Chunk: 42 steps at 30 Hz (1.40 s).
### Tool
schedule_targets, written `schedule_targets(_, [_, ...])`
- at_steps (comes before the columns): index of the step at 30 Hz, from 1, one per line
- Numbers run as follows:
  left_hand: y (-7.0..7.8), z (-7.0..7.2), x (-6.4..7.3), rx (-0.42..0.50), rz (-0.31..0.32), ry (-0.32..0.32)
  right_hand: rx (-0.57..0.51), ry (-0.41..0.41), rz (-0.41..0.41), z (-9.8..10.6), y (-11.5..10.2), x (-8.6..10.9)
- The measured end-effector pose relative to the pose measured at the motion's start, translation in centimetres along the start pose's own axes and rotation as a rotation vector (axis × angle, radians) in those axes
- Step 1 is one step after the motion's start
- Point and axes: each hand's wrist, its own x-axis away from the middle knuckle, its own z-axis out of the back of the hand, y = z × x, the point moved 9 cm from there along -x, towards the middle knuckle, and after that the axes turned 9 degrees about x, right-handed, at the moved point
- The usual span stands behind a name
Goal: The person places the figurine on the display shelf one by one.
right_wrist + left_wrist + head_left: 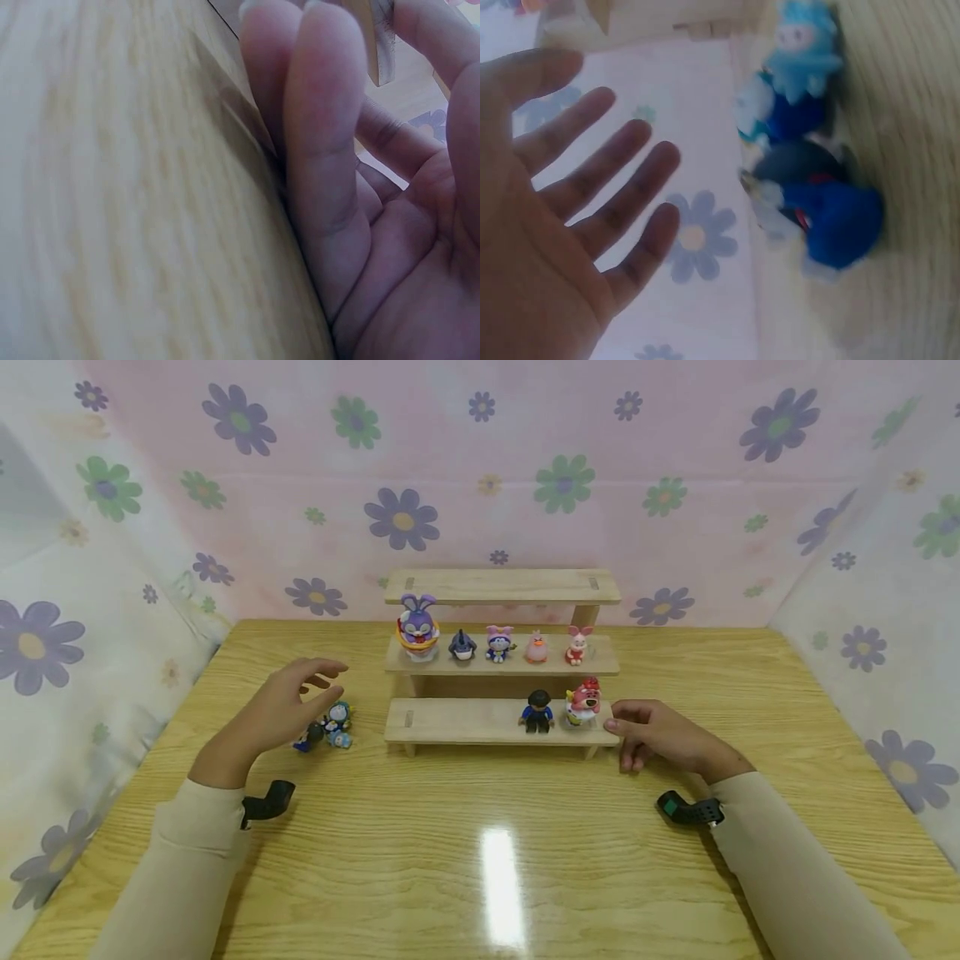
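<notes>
My left hand [273, 706] hovers with spread, relaxed fingers over a cluster of small toy figures at the left of the table. Among them are a dark-haired figure in blue [840, 221], a blue-and-white figure [338, 717] and a light blue figure [802, 49]. Nothing lies in the left palm. My right hand [663, 735] is at the right end of the wooden tiered shelf's lowest step [457, 722], thumb tip right at its edge, the other fingers loosely bent. Close by on that step are a pink bear figure [582, 703] and a black-haired toy figure [537, 712].
The middle step [438, 666] carries a purple rabbit figure [418, 628], a shark figure [462, 647], a figure in a pink hat [498, 645], a pink bird [536, 647] and a piglet figure [577, 646]. Above is the top step [502, 585]. Flowered cloth [480, 452] hangs behind.
</notes>
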Motion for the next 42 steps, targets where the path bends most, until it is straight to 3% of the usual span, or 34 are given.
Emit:
schedule_targets(9, [-2.8,-1.1,-0.1,-0.018,0.132,-0.137,0.006,-0.001,-0.005,0.1,0.3,-0.1])
schedule_targets(14, [-3.8,-1.5,0.3,-0.012,0.170,-0.164,0.006,-0.006,-0.006,0.0,0.2,-0.2])
schedule_targets(42, [-4.1,-2.0,-0.2,-0.088,0.137,-0.156,0.017,0.006,-0.029,0.1,0.3,0.0])
